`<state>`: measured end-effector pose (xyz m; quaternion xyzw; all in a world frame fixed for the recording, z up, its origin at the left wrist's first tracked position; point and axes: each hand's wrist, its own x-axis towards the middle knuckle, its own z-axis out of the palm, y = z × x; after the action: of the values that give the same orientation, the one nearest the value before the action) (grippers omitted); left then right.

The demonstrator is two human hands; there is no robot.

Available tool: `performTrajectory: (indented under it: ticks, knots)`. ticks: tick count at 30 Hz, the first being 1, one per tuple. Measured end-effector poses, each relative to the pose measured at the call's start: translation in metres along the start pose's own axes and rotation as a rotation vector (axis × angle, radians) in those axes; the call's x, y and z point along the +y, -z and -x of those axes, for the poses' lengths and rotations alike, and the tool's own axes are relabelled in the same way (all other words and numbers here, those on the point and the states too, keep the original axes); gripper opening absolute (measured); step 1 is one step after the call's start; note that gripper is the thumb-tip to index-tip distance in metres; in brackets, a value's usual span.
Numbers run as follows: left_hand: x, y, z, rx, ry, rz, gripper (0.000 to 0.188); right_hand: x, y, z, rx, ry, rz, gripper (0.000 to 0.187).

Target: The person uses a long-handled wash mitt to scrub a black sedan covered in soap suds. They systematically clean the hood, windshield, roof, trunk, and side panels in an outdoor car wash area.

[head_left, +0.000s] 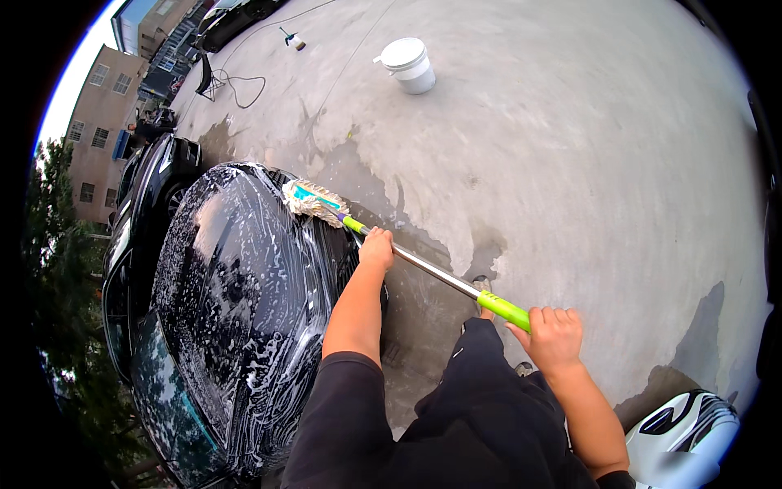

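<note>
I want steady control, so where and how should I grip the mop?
Likely two spots along the slanting pole: right hand from the right on the thicker green grip, left hand from your body's side near the mop head, since its length suggests two supports.

I read this as an outdoor car-wash yard. Open concrete paving (586, 171), wet patches (487, 246), black car (228, 277) coated in white suds (265, 371), second dark car (155, 179) beside it. Wash gear: long-handled mop (440, 273), white bucket (414, 73), small sprayer (295, 41). At left I get sky (69, 90), trees (61, 310) and a building with gridded windows (106, 114).
</note>
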<state>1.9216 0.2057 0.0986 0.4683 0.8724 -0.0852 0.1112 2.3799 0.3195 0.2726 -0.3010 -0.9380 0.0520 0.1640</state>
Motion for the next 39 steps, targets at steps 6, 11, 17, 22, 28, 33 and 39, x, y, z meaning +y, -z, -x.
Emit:
performTrajectory:
  ticks: [6,11,17,22,28,33,39]
  knots:
    - [0.051,0.027,-0.034,-0.205,-0.246,-0.018,0.032,0.089,0.007,-0.038,-0.118,-0.052,0.045,0.052]
    - [0.141,0.057,0.051,-0.233,-0.509,0.344,0.031,0.203,0.075,0.04,-0.256,-0.098,0.086,0.062]
    - [0.158,0.069,0.072,-0.351,-0.607,0.455,0.032,0.23,0.104,0.056,-0.349,-0.079,0.154,0.069]
    - [0.102,0.04,-0.037,-0.175,-0.338,0.252,0.022,0.171,0.027,-0.072,-0.292,-0.008,0.084,0.057]
    - [-0.007,0.001,-0.166,-0.25,0.24,0.059,0.034,0.057,-0.062,-0.232,-0.237,0.039,0.02,0.051]
    - [-0.014,0.01,-0.182,-0.156,0.121,0.115,0.035,0.064,-0.061,-0.266,-0.259,0.043,-0.019,0.052]
    - [0.107,0.052,-0.082,-0.024,-0.252,0.339,0.023,0.187,0.046,-0.193,-0.439,-0.107,0.056,0.057]
